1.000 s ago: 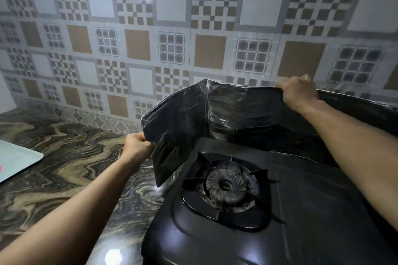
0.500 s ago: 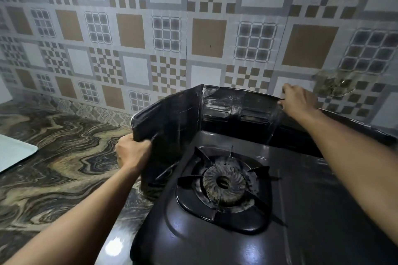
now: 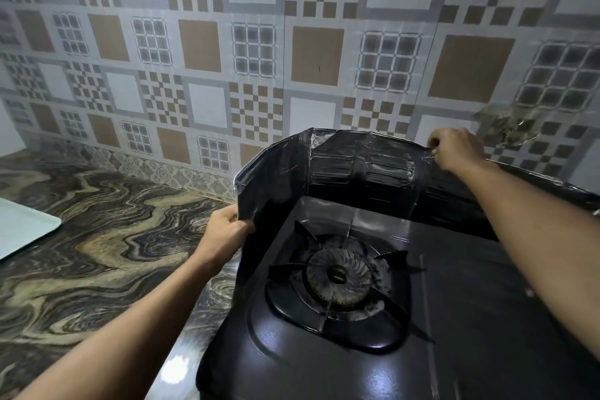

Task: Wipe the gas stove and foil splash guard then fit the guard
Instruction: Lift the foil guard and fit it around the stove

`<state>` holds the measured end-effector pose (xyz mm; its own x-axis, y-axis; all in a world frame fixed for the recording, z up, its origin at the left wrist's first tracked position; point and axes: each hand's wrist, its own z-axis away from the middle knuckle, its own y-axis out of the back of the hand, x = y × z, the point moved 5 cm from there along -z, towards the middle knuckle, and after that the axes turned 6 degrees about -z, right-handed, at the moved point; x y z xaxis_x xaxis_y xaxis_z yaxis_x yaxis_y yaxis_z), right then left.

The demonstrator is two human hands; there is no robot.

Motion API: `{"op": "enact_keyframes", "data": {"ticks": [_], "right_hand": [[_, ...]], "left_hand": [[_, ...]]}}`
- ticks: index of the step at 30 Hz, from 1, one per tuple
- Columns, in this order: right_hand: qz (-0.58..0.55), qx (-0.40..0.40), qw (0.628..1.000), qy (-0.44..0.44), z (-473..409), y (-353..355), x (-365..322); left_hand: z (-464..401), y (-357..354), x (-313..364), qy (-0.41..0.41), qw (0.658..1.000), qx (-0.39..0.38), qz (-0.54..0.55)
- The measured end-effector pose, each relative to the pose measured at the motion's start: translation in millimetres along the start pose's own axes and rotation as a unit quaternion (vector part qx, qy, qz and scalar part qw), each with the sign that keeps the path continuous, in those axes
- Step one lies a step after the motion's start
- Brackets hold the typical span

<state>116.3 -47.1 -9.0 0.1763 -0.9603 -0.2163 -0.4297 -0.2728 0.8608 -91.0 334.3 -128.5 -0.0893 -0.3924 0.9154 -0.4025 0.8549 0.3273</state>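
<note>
A black gas stove point(image 3: 454, 334) sits on the marbled counter, its round burner point(image 3: 339, 278) under a pan support. The dark foil splash guard point(image 3: 363, 169) stands folded around the stove's back and left side, its left panel point(image 3: 272, 185) down along the stove's left edge. My left hand point(image 3: 225, 230) grips the front edge of that left panel. My right hand point(image 3: 454, 148) pinches the top rim of the back panel. My right forearm hides part of the guard's right stretch.
The patterned tiled wall point(image 3: 253, 52) rises right behind the guard, with a damaged patch point(image 3: 506, 127) at the right. The marbled counter point(image 3: 97, 253) stretches to the left, with a pale flat tray or board point(image 3: 22, 230) at its left edge.
The guard has come down from a raised, tilted hold to stand around the stove's back and left side. Both hands dropped with it, keeping their grips.
</note>
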Motion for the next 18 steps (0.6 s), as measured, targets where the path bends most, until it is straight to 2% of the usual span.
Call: {"op": "enact_keyframes", "data": {"ticks": [10, 18], "right_hand": [[-0.063, -0.049, 0.996, 0.034, -3.3, 3.2, -3.8], [-0.050, 0.016, 0.998, 0.017, 3.2, 3.2, -1.3]], "left_hand": [[-0.9, -9.3, 1.8, 0.031, 0.999, -0.008, 0.042], [0.8, -8.2, -1.5, 0.042, 0.998, -0.017, 0.043]]}}
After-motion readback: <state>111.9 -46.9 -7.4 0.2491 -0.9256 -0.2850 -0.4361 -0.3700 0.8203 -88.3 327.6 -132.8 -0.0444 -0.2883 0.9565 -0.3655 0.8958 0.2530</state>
